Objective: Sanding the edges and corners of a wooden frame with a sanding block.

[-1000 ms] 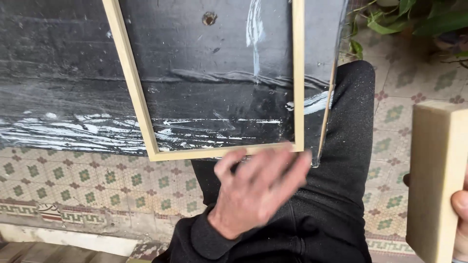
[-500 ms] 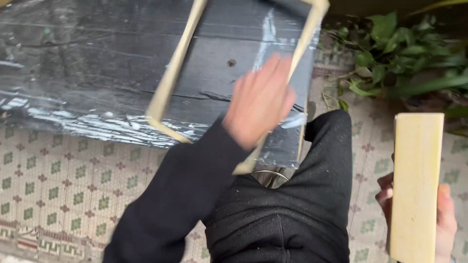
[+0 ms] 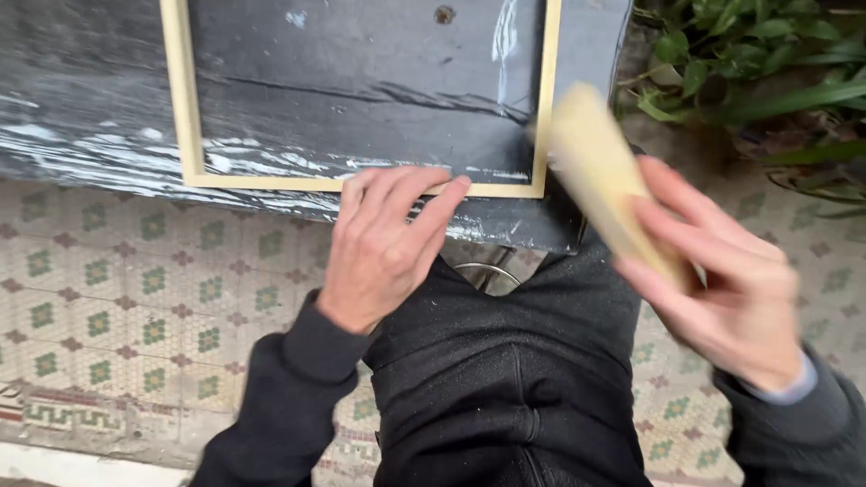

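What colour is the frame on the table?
The frame is pale yellowish wood, lying on a black table. The left hand touches its near edge. It shows best in the head view.

Both arms wore dark charcoal sleeves with ribbed cuffs; the right hand (image 3: 735, 298) showed a pale grey inner cuff; trousers were black.
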